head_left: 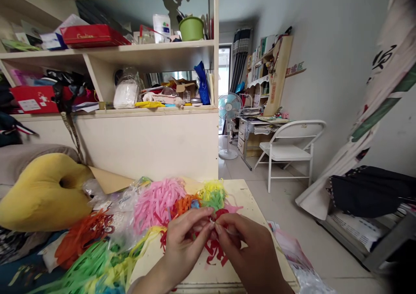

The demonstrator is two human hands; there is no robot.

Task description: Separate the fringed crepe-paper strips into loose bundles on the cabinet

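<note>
My left hand (186,233) and my right hand (245,242) meet above the board, fingertips almost touching. Both are closed in a pinch around a small whitish piece (212,220), too small to name. Red paper-like strips (214,250) lie below and behind the fingers; whether they join the pinched piece, I cannot tell. Just beyond the hands are a bunch of orange strips (186,205), a green bunch (215,199) and a yellow bunch (211,188). A large pink bunch (159,201) sits to the left of these.
The cream board (240,194) bears the strips. To the left lie green strips (87,263), red-orange strips (82,237) and a yellow cushion (45,194). A shelf unit (156,142) stands ahead. Rightward are a white folding chair (289,151) and a fan (229,108).
</note>
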